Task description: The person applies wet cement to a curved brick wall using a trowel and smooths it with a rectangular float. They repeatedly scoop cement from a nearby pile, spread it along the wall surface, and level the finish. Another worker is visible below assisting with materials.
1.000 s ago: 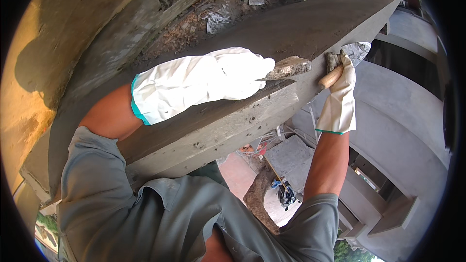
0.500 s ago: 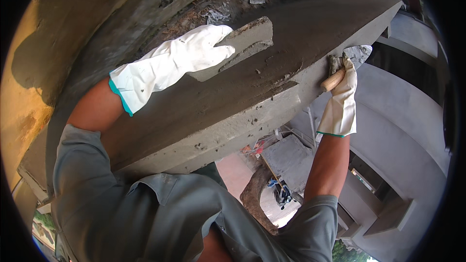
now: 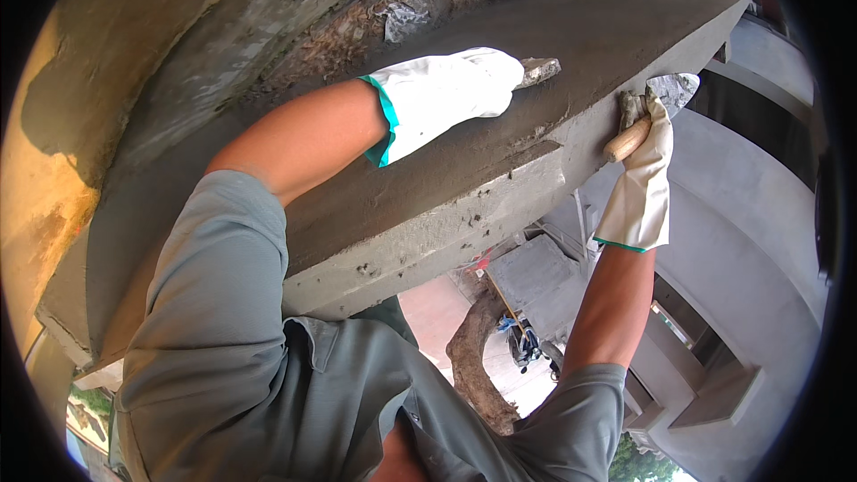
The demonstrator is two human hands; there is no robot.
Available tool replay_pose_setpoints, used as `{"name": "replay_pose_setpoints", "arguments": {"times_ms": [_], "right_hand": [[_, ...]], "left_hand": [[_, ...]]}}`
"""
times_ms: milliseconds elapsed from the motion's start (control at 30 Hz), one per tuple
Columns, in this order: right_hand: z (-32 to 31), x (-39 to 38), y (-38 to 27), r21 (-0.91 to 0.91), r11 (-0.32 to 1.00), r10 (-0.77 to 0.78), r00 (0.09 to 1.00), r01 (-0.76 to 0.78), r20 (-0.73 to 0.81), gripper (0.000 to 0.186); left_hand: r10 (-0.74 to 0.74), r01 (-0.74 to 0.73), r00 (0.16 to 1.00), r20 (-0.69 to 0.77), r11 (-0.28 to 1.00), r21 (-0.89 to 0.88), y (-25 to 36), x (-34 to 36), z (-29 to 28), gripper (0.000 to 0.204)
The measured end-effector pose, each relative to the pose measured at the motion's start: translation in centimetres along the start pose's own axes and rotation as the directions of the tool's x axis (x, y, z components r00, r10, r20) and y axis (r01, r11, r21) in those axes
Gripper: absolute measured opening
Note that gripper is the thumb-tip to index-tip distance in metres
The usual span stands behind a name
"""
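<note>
Two white-gloved hands work at a sloped grey concrete slab (image 3: 500, 170) coated in wet cement. The left hand (image 3: 446, 98) lies on the slab's top face, closed around a cement-caked float (image 3: 538, 71) whose end pokes out past the fingers. The right hand (image 3: 644, 156) grips a wooden-handled trowel (image 3: 656, 103) tightly, pressed against the slab's lower edge.

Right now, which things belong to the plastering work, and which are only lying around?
In use:
left hand holding a mortar-caked float
right hand holding a wooden-handled trowel
wet cement ledge

Lying about:
crumpled bags behind the ledge
</note>
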State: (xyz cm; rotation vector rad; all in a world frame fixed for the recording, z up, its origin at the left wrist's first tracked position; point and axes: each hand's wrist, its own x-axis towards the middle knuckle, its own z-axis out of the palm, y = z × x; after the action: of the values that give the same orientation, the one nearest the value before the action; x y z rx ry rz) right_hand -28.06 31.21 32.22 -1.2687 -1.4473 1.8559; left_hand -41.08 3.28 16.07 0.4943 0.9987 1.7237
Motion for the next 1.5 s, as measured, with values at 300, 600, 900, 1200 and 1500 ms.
{"name": "replay_pose_setpoints", "arguments": {"times_ms": [300,600,900,1200,1500], "right_hand": [[-0.4,0.6,0.2,0.016,0.999,0.032,0.999,-0.032,-0.004,0.019],[-0.3,0.6,0.3,-0.009,1.000,0.018,0.998,-0.019,-0.059,0.019],[-0.5,0.9,0.3,-0.042,0.999,0.000,0.999,-0.002,-0.049,0.021],[0.3,0.3,0.2,-0.039,0.999,0.011,0.999,-0.012,-0.038,0.019],[0.4,0.5,0.0,-0.009,0.999,0.033,0.999,-0.033,-0.015,0.018]], "left_hand": [[-0.184,0.047,0.980,0.074,0.580,0.813,6.0,-12.2,-3.8,0.052],[0.050,-0.058,0.998,0.048,0.232,0.971,8.3,-0.5,-2.4,0.031],[-0.194,-0.064,0.973,0.127,0.299,0.952,7.9,5.6,0.3,0.050],[-0.451,0.056,0.879,0.157,0.425,0.903,11.0,-7.2,-4.7,0.055],[0.256,-0.312,0.943,0.214,0.448,0.838,7.7,-1.4,-4.8,0.050]]}}
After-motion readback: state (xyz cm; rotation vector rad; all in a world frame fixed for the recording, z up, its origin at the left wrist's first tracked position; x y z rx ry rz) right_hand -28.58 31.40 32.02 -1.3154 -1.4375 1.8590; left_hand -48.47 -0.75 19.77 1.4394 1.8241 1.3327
